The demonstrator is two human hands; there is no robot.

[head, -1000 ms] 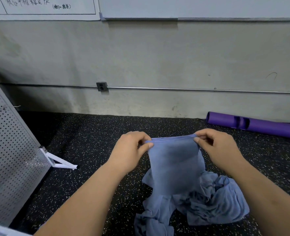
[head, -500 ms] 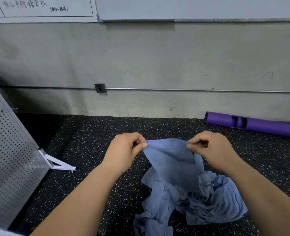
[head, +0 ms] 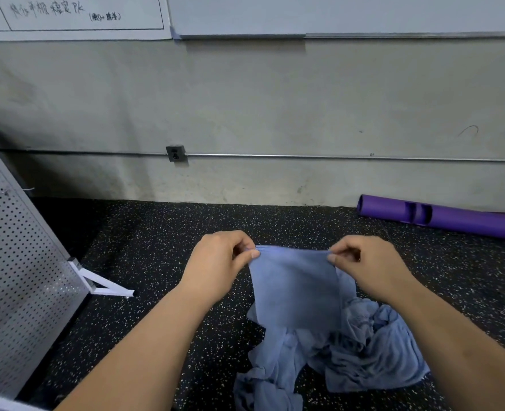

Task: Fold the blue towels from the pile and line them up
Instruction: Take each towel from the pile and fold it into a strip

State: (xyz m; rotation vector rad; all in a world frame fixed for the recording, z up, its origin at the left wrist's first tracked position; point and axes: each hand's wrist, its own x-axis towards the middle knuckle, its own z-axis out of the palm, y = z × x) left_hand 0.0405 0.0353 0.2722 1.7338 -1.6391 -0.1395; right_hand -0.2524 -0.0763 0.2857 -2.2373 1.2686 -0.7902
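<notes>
The left hand [head: 217,264] and right hand [head: 368,266] have pulled apart, and the towel [head: 295,289] hangs flatter than a moment ago. Each hand pinches a top corner, thumb against fingers. The towel dangles just over the pile [head: 369,354], which lies crumpled on the floor [head: 156,250].

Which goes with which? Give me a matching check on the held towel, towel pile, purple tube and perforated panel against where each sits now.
Things:
1. held towel
2. towel pile
3. purple tube
4. perforated panel

Places or states:
a. lying at the foot of the wall, far right
b. standing at the left edge
c. crumpled on the floor
d. pinched at its top edge by the left hand and right hand

Pairs: 1-d, 2-c, 3-a, 4-b
</notes>
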